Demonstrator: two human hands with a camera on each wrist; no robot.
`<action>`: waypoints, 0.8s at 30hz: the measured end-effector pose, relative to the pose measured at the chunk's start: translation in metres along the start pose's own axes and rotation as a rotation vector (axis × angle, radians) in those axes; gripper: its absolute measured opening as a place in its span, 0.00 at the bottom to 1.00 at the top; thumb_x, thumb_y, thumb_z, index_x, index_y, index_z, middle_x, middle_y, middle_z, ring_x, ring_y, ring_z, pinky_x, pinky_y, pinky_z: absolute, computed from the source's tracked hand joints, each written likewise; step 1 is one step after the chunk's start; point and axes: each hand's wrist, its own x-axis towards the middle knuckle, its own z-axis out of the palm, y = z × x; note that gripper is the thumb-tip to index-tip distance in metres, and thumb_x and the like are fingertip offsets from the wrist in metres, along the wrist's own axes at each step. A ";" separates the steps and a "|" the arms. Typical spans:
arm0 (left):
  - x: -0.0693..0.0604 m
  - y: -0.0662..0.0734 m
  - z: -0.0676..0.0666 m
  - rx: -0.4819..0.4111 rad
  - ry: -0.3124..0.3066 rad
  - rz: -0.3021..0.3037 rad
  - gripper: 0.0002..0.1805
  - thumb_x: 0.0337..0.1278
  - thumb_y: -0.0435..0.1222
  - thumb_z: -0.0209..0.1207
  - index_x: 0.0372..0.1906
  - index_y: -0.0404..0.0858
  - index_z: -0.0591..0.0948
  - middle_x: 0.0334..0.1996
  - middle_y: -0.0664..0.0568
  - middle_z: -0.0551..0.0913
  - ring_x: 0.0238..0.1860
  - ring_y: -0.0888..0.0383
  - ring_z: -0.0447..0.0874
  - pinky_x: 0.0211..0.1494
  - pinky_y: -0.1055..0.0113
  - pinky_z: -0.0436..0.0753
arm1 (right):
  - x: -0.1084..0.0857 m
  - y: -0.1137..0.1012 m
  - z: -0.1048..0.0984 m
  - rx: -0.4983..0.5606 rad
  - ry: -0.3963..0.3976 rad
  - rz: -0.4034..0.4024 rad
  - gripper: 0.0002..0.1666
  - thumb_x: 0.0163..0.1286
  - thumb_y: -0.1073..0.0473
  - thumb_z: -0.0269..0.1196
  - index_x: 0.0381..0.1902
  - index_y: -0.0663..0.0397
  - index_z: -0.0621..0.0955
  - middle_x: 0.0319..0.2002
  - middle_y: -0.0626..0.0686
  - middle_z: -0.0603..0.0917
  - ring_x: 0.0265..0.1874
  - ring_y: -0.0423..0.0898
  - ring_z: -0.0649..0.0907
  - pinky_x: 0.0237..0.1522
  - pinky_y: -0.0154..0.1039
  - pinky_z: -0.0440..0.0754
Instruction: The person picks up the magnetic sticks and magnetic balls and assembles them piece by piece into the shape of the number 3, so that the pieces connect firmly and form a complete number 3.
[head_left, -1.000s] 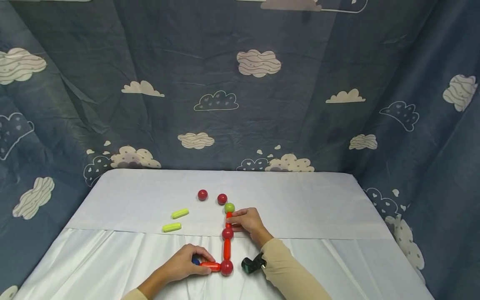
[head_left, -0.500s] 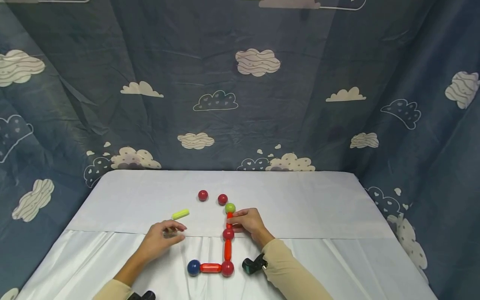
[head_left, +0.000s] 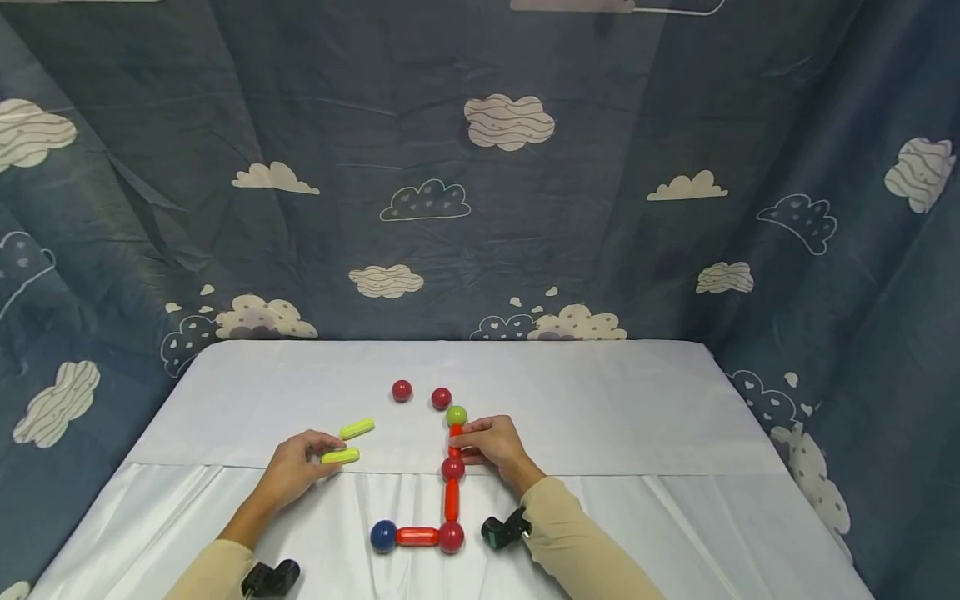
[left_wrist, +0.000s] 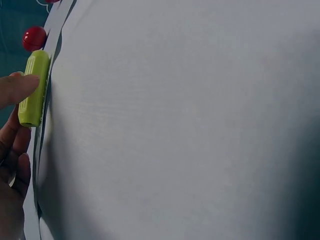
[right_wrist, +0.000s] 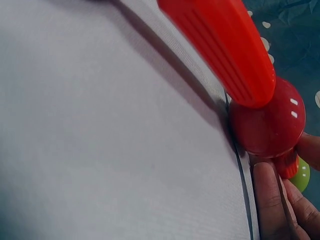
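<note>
My left hand [head_left: 298, 468] pinches a yellow-green rod [head_left: 342, 456] between thumb and fingers, and the left wrist view shows the grip closely. My right hand [head_left: 491, 442] pinches the upper red rod [head_left: 455, 432] of an L-shaped chain of rods and balls. That rod joins a green ball [head_left: 457, 416] to a red ball [head_left: 453, 468], partly hidden by fingers. Below it, another red rod [head_left: 452, 500] runs to a red corner ball [head_left: 452, 537]. From the corner, a third red rod [head_left: 417, 537] extends left to a blue ball [head_left: 383, 536].
A second yellow-green rod [head_left: 356, 428] lies just beyond the left hand. Two red balls rest farther back, one [head_left: 441, 398] close to the green ball and one [head_left: 402, 390] to its left. White cloth [head_left: 600, 417] covers the table, with a cloud-patterned curtain [head_left: 585, 217] behind.
My left hand has let go of the lower red rod beside the blue ball, moved up and left, and taken hold of the nearer yellow-green rod. My right hand keeps its hold.
</note>
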 end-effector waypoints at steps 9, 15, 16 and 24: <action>0.004 -0.002 -0.001 -0.001 -0.018 0.003 0.13 0.45 0.28 0.69 0.40 0.37 0.85 0.37 0.49 0.85 0.37 0.56 0.77 0.43 0.58 0.74 | 0.001 0.000 0.000 0.008 -0.003 0.003 0.16 0.53 0.67 0.73 0.38 0.69 0.81 0.28 0.56 0.86 0.24 0.46 0.87 0.26 0.39 0.83; 0.005 -0.003 0.001 0.033 -0.003 0.004 0.13 0.45 0.29 0.70 0.40 0.36 0.87 0.36 0.49 0.85 0.34 0.58 0.73 0.38 0.62 0.71 | 0.000 0.001 0.000 0.012 -0.011 -0.011 0.16 0.53 0.68 0.72 0.38 0.70 0.81 0.28 0.57 0.86 0.24 0.46 0.86 0.26 0.39 0.83; 0.005 -0.003 0.002 0.042 -0.001 0.008 0.13 0.45 0.29 0.70 0.40 0.36 0.87 0.35 0.50 0.84 0.33 0.58 0.72 0.37 0.63 0.71 | 0.000 0.001 0.000 0.014 -0.013 -0.013 0.16 0.53 0.68 0.72 0.39 0.70 0.81 0.28 0.57 0.86 0.24 0.46 0.86 0.26 0.39 0.83; 0.005 -0.005 0.004 0.072 0.010 0.034 0.12 0.46 0.30 0.70 0.40 0.36 0.87 0.30 0.54 0.81 0.31 0.58 0.69 0.35 0.64 0.69 | -0.001 0.002 0.000 0.008 -0.009 -0.035 0.15 0.53 0.69 0.72 0.38 0.71 0.81 0.27 0.56 0.86 0.22 0.44 0.86 0.26 0.38 0.83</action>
